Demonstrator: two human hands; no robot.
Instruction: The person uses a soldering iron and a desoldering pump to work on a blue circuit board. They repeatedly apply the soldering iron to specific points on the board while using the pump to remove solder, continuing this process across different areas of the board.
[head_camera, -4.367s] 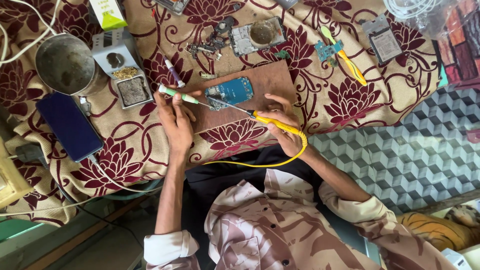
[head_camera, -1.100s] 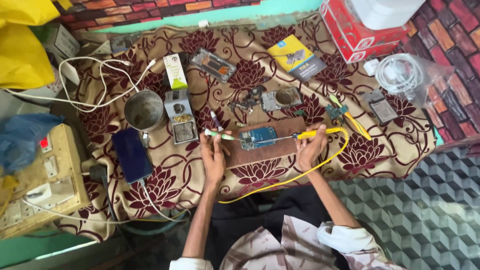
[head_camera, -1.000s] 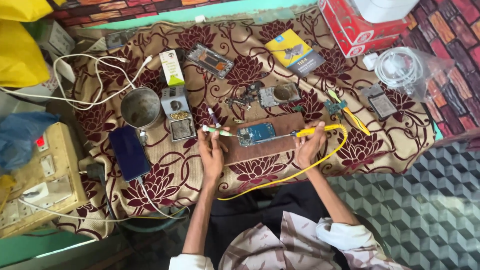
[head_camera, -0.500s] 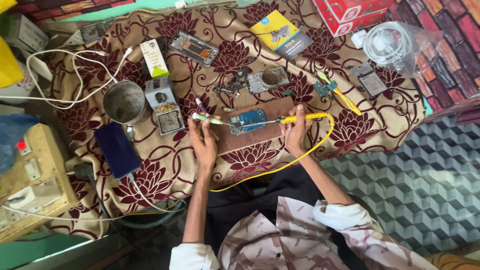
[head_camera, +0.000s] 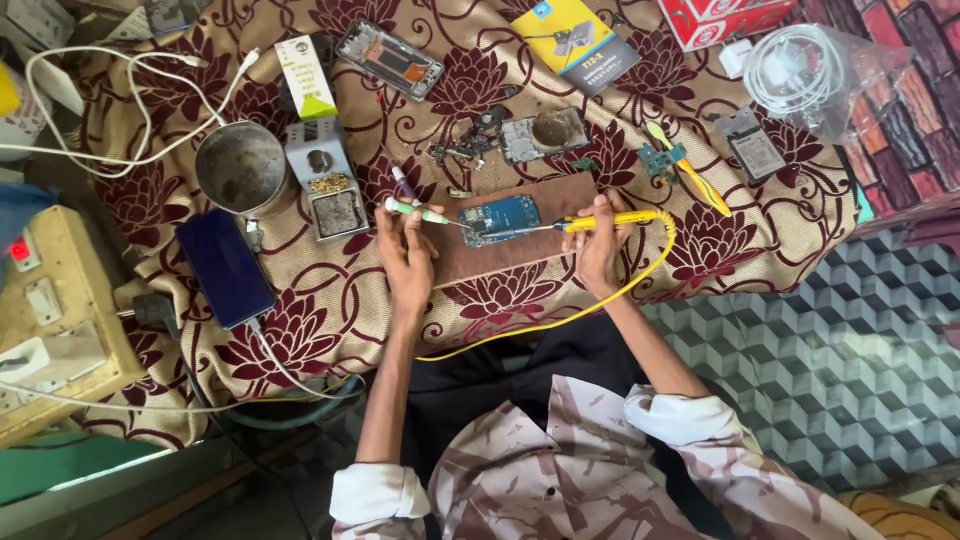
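Observation:
A small blue circuit board (head_camera: 500, 218) lies on a brown wooden board (head_camera: 515, 245) on the floral cloth. My left hand (head_camera: 408, 248) grips a thin tool with a green and white handle (head_camera: 415, 212), its tip at the circuit board's left edge. My right hand (head_camera: 600, 250) holds a yellow soldering iron (head_camera: 615, 220), its metal tip reaching the circuit board from the right. A yellow cord (head_camera: 600, 300) trails from the iron toward my lap.
A metal cup (head_camera: 243, 170), a solder stand with sponge (head_camera: 330, 180) and a dark phone on a cable (head_camera: 226, 268) lie to the left. A phone frame (head_camera: 390, 60), small boxes, loose parts and yellow tweezers (head_camera: 700, 180) sit beyond. A switchboard (head_camera: 50, 320) stands far left.
The view has moved closer and shifted; both hands stay on the wooden board, still holding the thin tool and the soldering iron at the circuit board.

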